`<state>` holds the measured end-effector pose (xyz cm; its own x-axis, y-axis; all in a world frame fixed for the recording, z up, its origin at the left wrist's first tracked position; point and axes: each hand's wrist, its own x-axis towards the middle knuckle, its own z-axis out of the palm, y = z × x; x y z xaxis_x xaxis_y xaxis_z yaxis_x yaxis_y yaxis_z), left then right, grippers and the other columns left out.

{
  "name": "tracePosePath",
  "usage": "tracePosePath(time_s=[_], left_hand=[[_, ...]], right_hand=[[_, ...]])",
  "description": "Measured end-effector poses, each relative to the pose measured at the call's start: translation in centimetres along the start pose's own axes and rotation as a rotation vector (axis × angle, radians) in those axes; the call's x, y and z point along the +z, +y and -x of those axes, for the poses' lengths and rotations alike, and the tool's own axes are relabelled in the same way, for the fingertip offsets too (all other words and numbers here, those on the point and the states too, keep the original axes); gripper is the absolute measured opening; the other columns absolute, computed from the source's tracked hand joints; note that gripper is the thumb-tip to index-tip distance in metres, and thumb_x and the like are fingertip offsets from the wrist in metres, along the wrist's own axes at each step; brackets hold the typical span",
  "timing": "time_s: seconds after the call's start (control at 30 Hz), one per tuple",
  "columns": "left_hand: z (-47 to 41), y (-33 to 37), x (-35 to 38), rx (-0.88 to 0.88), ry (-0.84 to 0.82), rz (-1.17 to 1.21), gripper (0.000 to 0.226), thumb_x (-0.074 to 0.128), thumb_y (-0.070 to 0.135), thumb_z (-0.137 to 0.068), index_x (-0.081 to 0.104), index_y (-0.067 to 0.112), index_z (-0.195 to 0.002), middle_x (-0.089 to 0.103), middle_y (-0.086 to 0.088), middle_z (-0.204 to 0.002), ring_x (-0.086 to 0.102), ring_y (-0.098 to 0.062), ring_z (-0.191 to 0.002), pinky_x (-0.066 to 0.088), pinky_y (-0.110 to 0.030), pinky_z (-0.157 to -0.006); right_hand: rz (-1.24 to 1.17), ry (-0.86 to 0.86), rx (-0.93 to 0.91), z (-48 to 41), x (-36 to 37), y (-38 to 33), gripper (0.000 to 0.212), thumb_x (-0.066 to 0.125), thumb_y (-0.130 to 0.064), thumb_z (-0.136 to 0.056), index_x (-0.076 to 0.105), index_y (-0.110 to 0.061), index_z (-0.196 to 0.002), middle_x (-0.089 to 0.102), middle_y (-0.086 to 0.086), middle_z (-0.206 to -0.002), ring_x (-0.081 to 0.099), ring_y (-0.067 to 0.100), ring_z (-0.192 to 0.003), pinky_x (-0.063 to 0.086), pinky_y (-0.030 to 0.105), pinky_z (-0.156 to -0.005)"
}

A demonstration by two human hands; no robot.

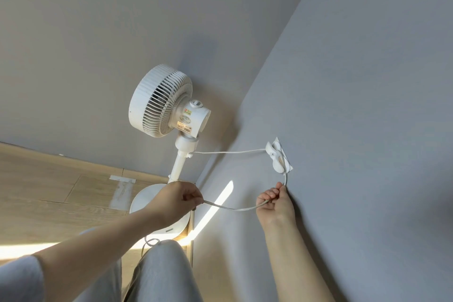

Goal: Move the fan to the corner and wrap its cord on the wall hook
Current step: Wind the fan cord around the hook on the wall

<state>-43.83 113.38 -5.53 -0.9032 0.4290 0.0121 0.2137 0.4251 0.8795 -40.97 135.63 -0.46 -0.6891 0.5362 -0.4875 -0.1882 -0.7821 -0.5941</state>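
White pedestal fan (pixel 164 103) stands in the room corner, head turned away w/ its rear motor housing and label facing the camera, round base (pixel 149 200) on the wood floor (pixel 49 191) right at the meeting of the two grey walls. Its white cord (pixel 228 152) leaves the pole just below the head and runs across to the white wall hook (pixel 278 157) on the right wall (pixel 367 105), goes over the hook, then drops in a short curve.

Below the hook, right hand (pixel 275 203) is closed on the cord, thumb and fingers pinching it, knuckles close against the wall. From there the cord sags in a shallow arc leftward to the left hand (pixel 176 200), also pinched shut on it, in front of the fan base and lower pole. Both hands sit lower than the hook; hook is above and just right of the right hand. More cord lies looped on the floor nr the base, beside the person's grey trouser leg (pixel 161 274). Sun stripe crosses floor and wall.
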Motion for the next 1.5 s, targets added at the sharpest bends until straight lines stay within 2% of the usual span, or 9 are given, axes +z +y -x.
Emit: tracePosePath(time_s=[0.17, 0.3, 0.53, 0.7, 0.8, 0.9, 1.03, 1.27, 1.5], left_hand=[[-0.7, -0.6, 0.2, -0.053, 0.022, -0.040, 0.012, 0.062, 0.019, -0.086, 0.071, 0.017, -0.078, 0.067, 0.005, -0.064, 0.058, -0.004, -0.059, 0.043, -0.013, -0.054], [-1.1, -1.2, 0.2, -0.081, 0.017, -0.065, 0.013, 0.063, 0.019, -0.086, 0.071, 0.017, -0.076, 0.071, 0.000, -0.070, 0.059, -0.007, -0.060, 0.045, -0.018, -0.058], [-2.1, -3.0, -0.7, -0.167, 0.126, -0.135, 0.015, 0.061, 0.015, -0.086, 0.069, 0.013, -0.073, 0.069, -0.003, -0.068, 0.060, -0.017, -0.065, 0.044, -0.026, -0.057], [-3.6, -4.4, -1.1, -0.195, 0.132, -0.130, 0.015, 0.061, 0.015, -0.087, 0.068, 0.015, -0.074, 0.069, -0.003, -0.071, 0.059, -0.014, -0.065, 0.039, -0.019, -0.053], [-4.5, -5.1, -0.6, -0.214, 0.119, -0.115, 0.014, 0.061, 0.016, -0.086, 0.069, 0.016, -0.074, 0.070, -0.003, -0.070, 0.061, -0.016, -0.066, 0.042, -0.023, -0.056], [-5.1, -5.8, -0.2, -0.240, 0.115, -0.135, 0.014, 0.062, 0.020, -0.085, 0.069, 0.019, -0.073, 0.070, -0.001, -0.069, 0.064, -0.019, -0.069, 0.049, -0.032, -0.061], [-5.4, -6.2, 0.2, -0.239, 0.114, -0.076, 0.016, 0.063, 0.019, -0.085, 0.067, 0.021, -0.070, 0.068, 0.000, -0.066, 0.058, -0.014, -0.060, 0.046, -0.027, -0.053], [-4.9, -6.5, 0.1, -0.242, 0.137, 0.013, 0.015, 0.062, 0.016, -0.087, 0.068, 0.016, -0.073, 0.068, -0.005, -0.068, 0.058, -0.016, -0.060, 0.040, -0.023, -0.053], [-4.9, -6.7, -0.2, -0.220, 0.134, 0.043, 0.022, 0.061, 0.018, -0.087, 0.062, 0.026, -0.067, 0.069, -0.007, -0.071, 0.061, -0.020, -0.063, 0.041, -0.021, -0.054]], right_hand=[[0.024, -0.010, 0.048, -1.3, -0.7, 1.1, 0.030, 0.044, -0.028, -0.099, 0.053, -0.018, -0.073, 0.044, -0.010, -0.035, 0.037, 0.002, -0.023, 0.029, 0.007, -0.029], [0.092, -0.034, 0.056, -2.5, -0.8, 2.1, 0.031, 0.044, -0.031, -0.099, 0.054, -0.015, -0.075, 0.042, -0.005, -0.061, 0.043, 0.003, -0.035, 0.037, 0.011, -0.034], [0.373, -0.144, 0.055, -3.4, -0.2, 3.1, 0.024, 0.045, -0.033, -0.099, 0.060, -0.015, -0.091, 0.061, 0.001, -0.092, 0.060, 0.010, -0.085, 0.048, 0.023, -0.081], [0.535, -0.091, 0.035, -3.0, -0.3, 2.3, 0.023, 0.049, -0.023, -0.098, 0.056, -0.005, -0.109, 0.060, 0.009, -0.095, 0.060, 0.015, -0.084, 0.050, 0.026, -0.079], [0.841, -0.068, -0.008, -1.1, -0.8, 1.0, 0.009, 0.053, -0.010, -0.095, 0.058, -0.003, -0.093, 0.058, 0.012, -0.081, 0.057, 0.019, -0.070, 0.051, 0.027, -0.069], [1.421, -0.235, -0.334, 1.1, -0.1, -0.3, 0.011, 0.059, -0.010, -0.089, 0.067, -0.013, -0.082, 0.063, 0.000, -0.070, 0.055, 0.010, -0.060, 0.045, 0.015, -0.060], [2.001, -0.422, -0.742, 1.2, 3.3, -0.7, 0.014, 0.064, -0.020, -0.085, 0.069, -0.025, -0.097, 0.067, -0.014, -0.092, 0.059, 0.002, -0.068, 0.045, 0.012, -0.066], [2.674, -0.792, -0.656, -2.2, 7.8, 1.3, 0.031, 0.061, -0.023, -0.085, 0.062, -0.023, -0.117, 0.060, -0.006, -0.117, 0.058, 0.018, -0.105, 0.045, 0.029, -0.082], [2.803, -0.839, -0.501, -4.5, 9.4, 2.5, 0.013, 0.061, -0.009, -0.081, 0.072, -0.015, -0.085, 0.070, 0.003, -0.090, 0.065, 0.023, -0.081, 0.042, 0.026, -0.059]])
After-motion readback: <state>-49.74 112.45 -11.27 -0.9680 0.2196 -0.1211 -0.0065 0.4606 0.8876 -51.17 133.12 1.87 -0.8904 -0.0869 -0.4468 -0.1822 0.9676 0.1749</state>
